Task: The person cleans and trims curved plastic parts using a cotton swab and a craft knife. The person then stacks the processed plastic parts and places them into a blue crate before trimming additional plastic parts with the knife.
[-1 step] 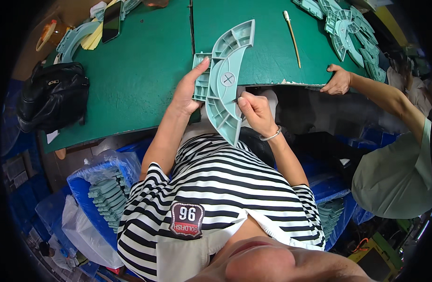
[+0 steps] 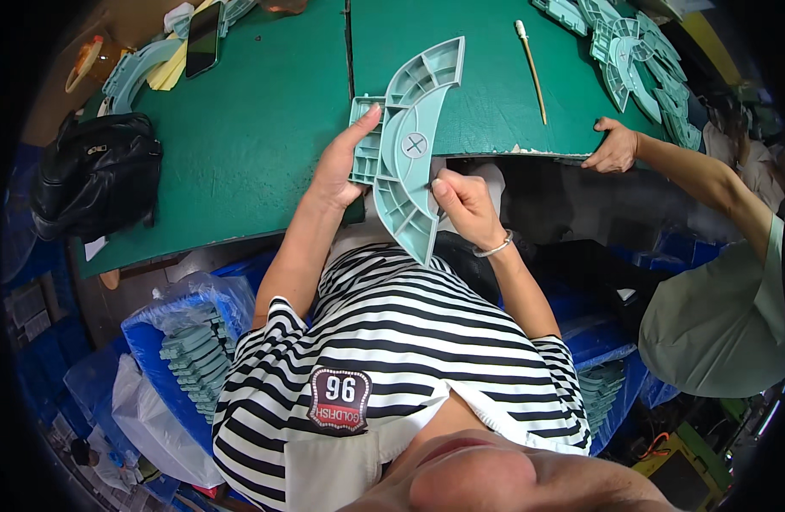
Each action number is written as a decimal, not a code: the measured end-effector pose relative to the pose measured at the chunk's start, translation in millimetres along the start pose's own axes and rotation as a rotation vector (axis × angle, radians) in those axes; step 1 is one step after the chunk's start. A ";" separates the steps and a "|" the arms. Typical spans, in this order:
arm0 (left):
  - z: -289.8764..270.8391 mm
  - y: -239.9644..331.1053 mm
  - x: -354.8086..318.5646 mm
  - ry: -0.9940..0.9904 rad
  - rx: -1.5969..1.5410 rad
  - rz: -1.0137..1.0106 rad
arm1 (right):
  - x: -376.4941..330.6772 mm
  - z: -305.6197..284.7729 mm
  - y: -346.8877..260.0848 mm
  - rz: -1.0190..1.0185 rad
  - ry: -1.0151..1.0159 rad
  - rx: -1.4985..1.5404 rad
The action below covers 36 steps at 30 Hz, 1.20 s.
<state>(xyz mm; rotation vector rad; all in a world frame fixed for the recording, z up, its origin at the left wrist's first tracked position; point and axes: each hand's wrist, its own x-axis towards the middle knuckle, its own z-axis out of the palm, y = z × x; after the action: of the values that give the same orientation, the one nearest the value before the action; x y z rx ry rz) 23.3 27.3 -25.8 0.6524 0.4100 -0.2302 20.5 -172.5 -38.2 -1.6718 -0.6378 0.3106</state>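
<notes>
A pale green, arc-shaped plastic part [image 2: 414, 111] with ribbed compartments and a round cross-marked disc is held upright over the table's near edge. My left hand [image 2: 340, 166] grips its ribbed block on the left side, thumb over the front, the other fingers hidden behind. Close against the part's inner curved edge is my right hand [image 2: 465, 200], closed, with thumb and curled fingers pressed together. Whatever those fingers may pinch is too small or hidden to make out.
The green table [image 2: 247, 128] has a dark seam. On it lie a black bag [image 2: 98, 175], a phone [image 2: 204, 38], a thin stick [image 2: 533, 72] and a pile of similar parts [image 2: 623, 64]. A co-worker's hand [image 2: 614, 147] rests on the right edge. A blue lined bin [image 2: 145, 328] holds stacked parts.
</notes>
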 end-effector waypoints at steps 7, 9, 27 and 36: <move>0.3 9.8 -4.4 0.013 0.133 0.040 | -1.2 -2.4 -0.3 0.214 0.034 0.442; 5.3 9.3 -5.6 0.025 0.157 0.033 | 5.7 4.9 -12.4 0.184 0.054 0.477; -10.5 34.5 -15.5 0.036 0.097 0.330 | -17.2 -7.0 -12.8 0.135 0.457 0.273; -19.3 34.2 -8.8 -0.001 0.084 0.322 | -29.6 -3.2 1.7 0.297 0.255 0.357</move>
<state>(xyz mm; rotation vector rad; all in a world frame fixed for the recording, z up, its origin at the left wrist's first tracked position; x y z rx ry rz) 21.1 66.6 -17.3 0.7906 0.2897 0.0588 -1.4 -192.1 -43.4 -1.4266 -0.1307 0.3902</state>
